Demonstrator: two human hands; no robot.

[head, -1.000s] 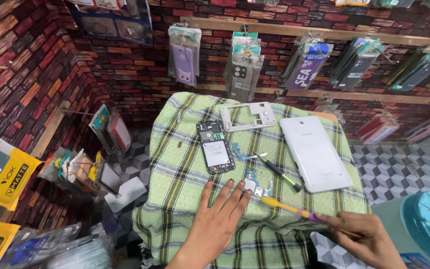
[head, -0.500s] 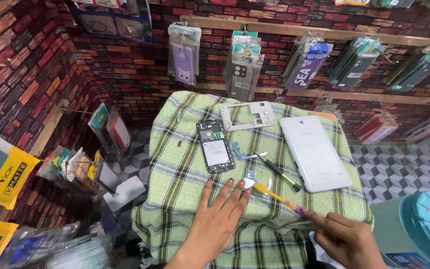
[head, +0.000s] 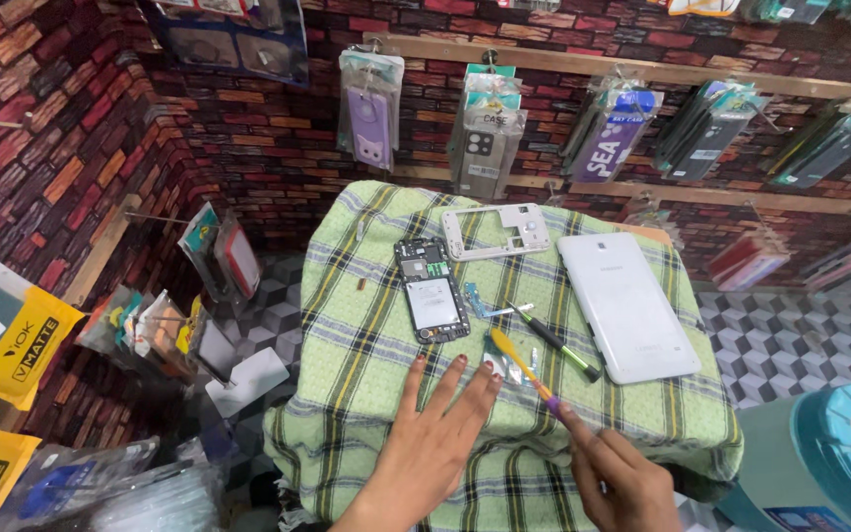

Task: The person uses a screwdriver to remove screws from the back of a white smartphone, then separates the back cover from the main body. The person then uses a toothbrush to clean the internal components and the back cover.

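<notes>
My left hand [head: 432,438] lies flat, fingers spread, on the green plaid cloth [head: 366,335] near its front edge. My right hand [head: 615,475] grips a thin tool with a yellow tip [head: 516,361], which points at small loose parts [head: 504,357] on the cloth. An opened phone body [head: 431,289] with its black circuit board showing lies in the middle. A white inner frame [head: 495,232] lies behind it. To the right lies a white back cover [head: 625,303]. A green-handled screwdriver [head: 554,342] rests between them, by a small flex strip [head: 485,306].
Packaged phone cases [head: 488,133] hang on the brick-pattern wall behind the table. More packets [head: 160,320] stand on racks at the left. A blue and orange round container [head: 839,458] sits at the lower right.
My right hand has moved left and up with the tool, so its yellow tip now reaches the small parts. My left hand has stayed flat on the cloth.
</notes>
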